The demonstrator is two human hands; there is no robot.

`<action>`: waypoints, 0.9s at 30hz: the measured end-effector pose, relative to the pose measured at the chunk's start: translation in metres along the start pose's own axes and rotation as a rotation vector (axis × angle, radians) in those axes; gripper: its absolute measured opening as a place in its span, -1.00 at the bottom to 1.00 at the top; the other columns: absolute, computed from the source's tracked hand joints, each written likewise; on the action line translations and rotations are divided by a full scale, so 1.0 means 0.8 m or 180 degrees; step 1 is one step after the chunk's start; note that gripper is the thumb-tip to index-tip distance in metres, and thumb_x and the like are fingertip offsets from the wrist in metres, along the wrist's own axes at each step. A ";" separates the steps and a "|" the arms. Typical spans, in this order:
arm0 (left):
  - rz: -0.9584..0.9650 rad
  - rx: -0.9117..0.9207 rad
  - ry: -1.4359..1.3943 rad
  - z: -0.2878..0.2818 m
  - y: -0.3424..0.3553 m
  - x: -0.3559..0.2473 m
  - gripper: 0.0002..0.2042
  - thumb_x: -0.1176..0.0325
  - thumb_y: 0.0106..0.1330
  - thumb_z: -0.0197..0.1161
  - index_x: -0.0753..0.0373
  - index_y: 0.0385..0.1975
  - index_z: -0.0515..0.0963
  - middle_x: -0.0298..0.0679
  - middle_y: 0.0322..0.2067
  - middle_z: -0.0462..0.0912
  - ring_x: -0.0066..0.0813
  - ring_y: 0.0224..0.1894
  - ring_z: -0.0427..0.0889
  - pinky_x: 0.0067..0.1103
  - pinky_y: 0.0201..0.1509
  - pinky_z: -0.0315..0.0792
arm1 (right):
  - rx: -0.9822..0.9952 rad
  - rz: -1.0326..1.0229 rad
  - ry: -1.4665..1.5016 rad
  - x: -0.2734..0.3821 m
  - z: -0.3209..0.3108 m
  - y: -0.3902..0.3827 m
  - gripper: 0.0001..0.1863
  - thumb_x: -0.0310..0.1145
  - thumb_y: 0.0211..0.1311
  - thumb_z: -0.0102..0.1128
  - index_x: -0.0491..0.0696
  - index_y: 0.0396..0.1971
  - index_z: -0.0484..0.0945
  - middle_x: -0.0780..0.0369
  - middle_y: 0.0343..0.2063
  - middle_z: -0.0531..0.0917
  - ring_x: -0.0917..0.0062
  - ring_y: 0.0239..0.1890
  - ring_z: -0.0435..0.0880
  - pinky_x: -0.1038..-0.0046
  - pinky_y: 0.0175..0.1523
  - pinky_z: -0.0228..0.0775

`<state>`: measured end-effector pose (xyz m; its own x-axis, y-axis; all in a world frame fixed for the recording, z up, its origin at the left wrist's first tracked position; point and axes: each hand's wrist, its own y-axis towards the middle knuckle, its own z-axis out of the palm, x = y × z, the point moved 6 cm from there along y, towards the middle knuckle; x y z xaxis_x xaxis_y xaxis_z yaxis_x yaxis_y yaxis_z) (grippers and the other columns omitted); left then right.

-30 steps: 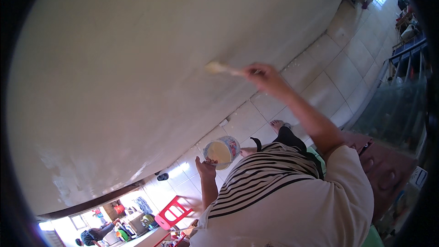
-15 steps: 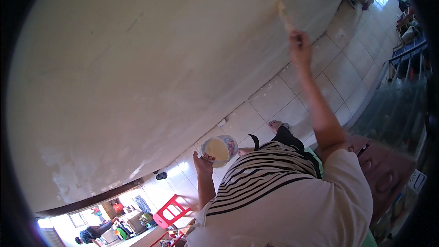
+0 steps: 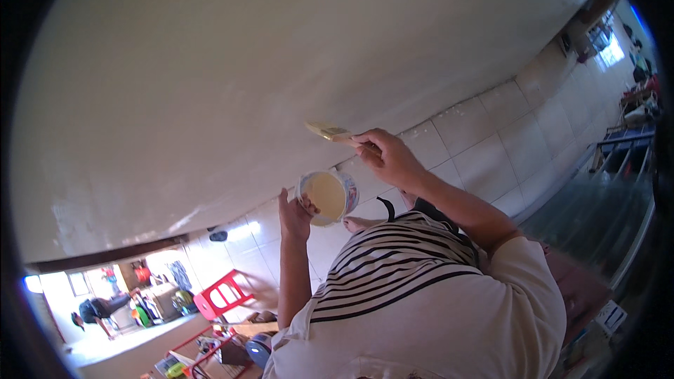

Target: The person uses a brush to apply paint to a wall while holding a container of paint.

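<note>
My right hand (image 3: 388,163) grips a flat paintbrush (image 3: 330,133) by its handle, with the pale, cream-smeared bristles just up-left of a tub and in front of the off-white wall (image 3: 210,70). My left hand (image 3: 296,212) holds a round white tub (image 3: 327,194) with a coloured label, fingers at its rim; cream liquid is inside. The tub is held out beside my striped shirt, above the tiled floor. Pale uneven patches show on the lower left of the wall.
Tiled floor (image 3: 500,163) runs along the wall's foot. A red plastic chair (image 3: 221,295) lies lower left, near cluttered items and dark slippers (image 3: 217,235). A person (image 3: 98,309) bends in the bright area beyond. At right are a glass-topped railed surface (image 3: 583,217) and brown furniture (image 3: 572,281).
My right hand with the brush has come down and left from high on the wall to just above the tub. My left hand and tub appear higher and further left; the view has shifted slightly.
</note>
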<state>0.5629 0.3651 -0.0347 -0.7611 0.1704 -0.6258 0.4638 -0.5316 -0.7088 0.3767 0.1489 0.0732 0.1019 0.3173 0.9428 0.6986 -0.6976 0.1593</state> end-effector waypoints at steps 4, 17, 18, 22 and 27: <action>0.0085 0.0280 0.0172 0.039 -0.026 -0.021 -0.41 -0.22 0.35 -0.24 0.30 -0.34 0.40 -0.33 -0.66 0.34 -0.43 -0.61 0.35 -0.45 -0.37 0.32 | 0.0812 -0.0168 -0.0779 0.019 -0.012 -0.002 -0.79 -0.40 0.18 0.20 -0.17 -0.21 0.53 0.11 -0.26 0.60 0.33 -0.22 0.63 0.38 -0.12 0.49; 0.0148 0.0710 0.0510 0.128 -0.071 -0.081 -0.36 -0.21 0.39 -0.36 0.37 -0.26 0.37 -0.28 -0.59 0.36 -0.41 -0.59 0.34 -0.45 -0.38 0.33 | 0.2526 -0.1017 -0.2780 -0.009 0.139 0.023 -0.81 -0.40 0.00 0.17 -0.07 -0.34 0.62 0.15 -0.44 0.67 0.30 -0.31 0.68 0.32 -0.20 0.52; 0.0155 0.0729 0.0526 0.130 -0.072 -0.083 -0.35 -0.22 0.39 -0.37 0.37 -0.26 0.37 -0.28 -0.60 0.35 -0.40 -0.58 0.34 -0.44 -0.35 0.32 | 0.2749 -0.1000 -0.2877 -0.007 0.143 0.026 -0.76 -0.41 -0.01 0.17 -0.08 -0.27 0.60 0.15 -0.46 0.67 0.30 -0.32 0.68 0.32 -0.21 0.52; 0.0137 0.0858 0.0533 0.144 -0.072 -0.085 -0.33 -0.23 0.38 -0.40 0.38 -0.26 0.38 -0.28 -0.61 0.35 -0.39 -0.58 0.35 -0.43 -0.31 0.32 | 0.2704 -0.0942 -0.2898 -0.027 0.157 0.038 -0.86 -0.30 -0.07 0.29 -0.04 -0.50 0.66 0.17 -0.43 0.70 0.38 -0.28 0.69 0.37 -0.19 0.52; 0.0133 0.0859 0.0506 0.148 -0.073 -0.087 -0.32 -0.22 0.39 -0.40 0.40 -0.25 0.39 -0.27 -0.60 0.36 -0.38 -0.58 0.35 -0.42 -0.31 0.33 | 0.2400 -0.0846 -0.2127 -0.040 0.169 0.045 -0.86 -0.33 -0.06 0.25 -0.05 -0.48 0.66 0.17 -0.41 0.70 0.38 -0.26 0.70 0.38 -0.16 0.52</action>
<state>0.5350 0.2860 0.0885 -0.6536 0.2602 -0.7107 0.3399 -0.7381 -0.5828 0.4942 0.2006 0.0089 0.0908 0.8535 0.5132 0.9937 -0.0437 -0.1031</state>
